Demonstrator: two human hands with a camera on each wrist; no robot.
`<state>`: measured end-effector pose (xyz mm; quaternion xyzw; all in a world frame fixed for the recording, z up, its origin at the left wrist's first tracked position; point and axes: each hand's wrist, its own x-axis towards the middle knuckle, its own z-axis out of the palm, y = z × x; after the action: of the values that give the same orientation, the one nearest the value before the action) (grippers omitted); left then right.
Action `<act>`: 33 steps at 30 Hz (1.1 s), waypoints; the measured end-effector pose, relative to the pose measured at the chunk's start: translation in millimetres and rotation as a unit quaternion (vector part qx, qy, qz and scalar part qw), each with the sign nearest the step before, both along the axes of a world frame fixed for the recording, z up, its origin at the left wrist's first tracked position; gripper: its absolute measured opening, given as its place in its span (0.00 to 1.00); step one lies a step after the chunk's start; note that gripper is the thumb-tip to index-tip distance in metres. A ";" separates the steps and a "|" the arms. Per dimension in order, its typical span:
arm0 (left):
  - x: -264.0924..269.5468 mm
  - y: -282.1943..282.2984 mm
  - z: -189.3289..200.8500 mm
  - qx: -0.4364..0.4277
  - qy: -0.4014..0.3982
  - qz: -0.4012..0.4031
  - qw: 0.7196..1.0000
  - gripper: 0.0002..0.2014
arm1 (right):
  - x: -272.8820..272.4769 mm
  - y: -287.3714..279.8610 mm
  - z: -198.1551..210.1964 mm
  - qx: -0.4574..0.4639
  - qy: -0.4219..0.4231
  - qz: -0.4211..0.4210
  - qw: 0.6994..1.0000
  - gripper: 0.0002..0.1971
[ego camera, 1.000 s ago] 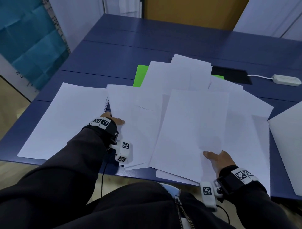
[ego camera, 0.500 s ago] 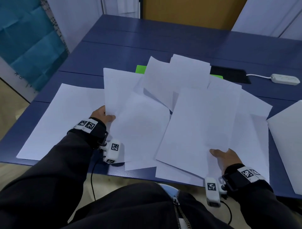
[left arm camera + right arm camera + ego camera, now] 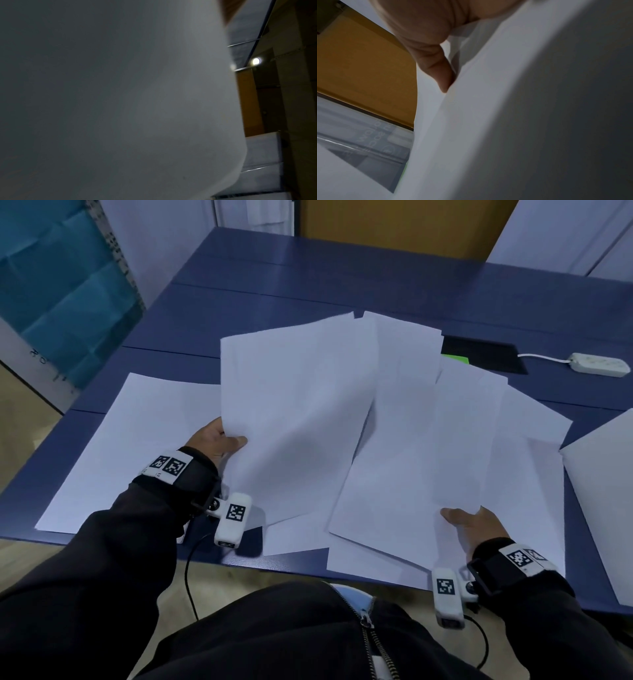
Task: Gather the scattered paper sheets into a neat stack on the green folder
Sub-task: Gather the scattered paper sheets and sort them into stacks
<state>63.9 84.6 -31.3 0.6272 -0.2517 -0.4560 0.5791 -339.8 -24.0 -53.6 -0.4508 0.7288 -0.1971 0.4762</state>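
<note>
Several white paper sheets overlap across the blue table [image 3: 308, 282]. My left hand [image 3: 219, 440] pinches the left edge of a lifted bundle of sheets [image 3: 291, 419], thumb on top; that paper [image 3: 120, 108] fills the left wrist view. My right hand [image 3: 469, 518] grips the near edge of another group of sheets [image 3: 421, 474], thumb on top; its thumb [image 3: 436, 60] presses on the paper [image 3: 522, 121] in the right wrist view. Only a small corner of the green folder [image 3: 455, 359] shows behind the pile. One sheet [image 3: 137, 446] lies flat at the left.
A black pad [image 3: 483, 357] lies behind the papers, with a white power strip [image 3: 597, 364] and its cable to the right. Another white sheet [image 3: 606, 501] lies at the right edge. The table's near edge runs just in front of my body.
My left hand has raised its sheets and swung them to the right, over the green folder's left part. My right hand has stayed at the near edge, holding its sheets.
</note>
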 end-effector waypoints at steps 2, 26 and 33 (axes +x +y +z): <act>-6.1 -4.9 9.2 -0.012 0.026 -0.022 0.999 0.17 | -0.6 -0.6 -0.1 -0.001 -0.003 0.002 1.000 0.30; -94.9 -95.0 -34.9 0.279 -0.356 -0.247 0.857 0.16 | 4.4 -2.7 -6.5 0.019 -0.056 0.013 0.998 0.33; -104.6 -93.2 -33.0 0.230 -0.320 -0.234 0.889 0.08 | 3.3 8.5 -3.4 -0.044 -0.098 0.084 0.991 0.11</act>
<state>-40.7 -8.6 -64.3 0.7777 -0.4509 -0.3981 0.1827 -336.5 -15.5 -57.0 -0.5093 0.6288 -0.2314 0.5400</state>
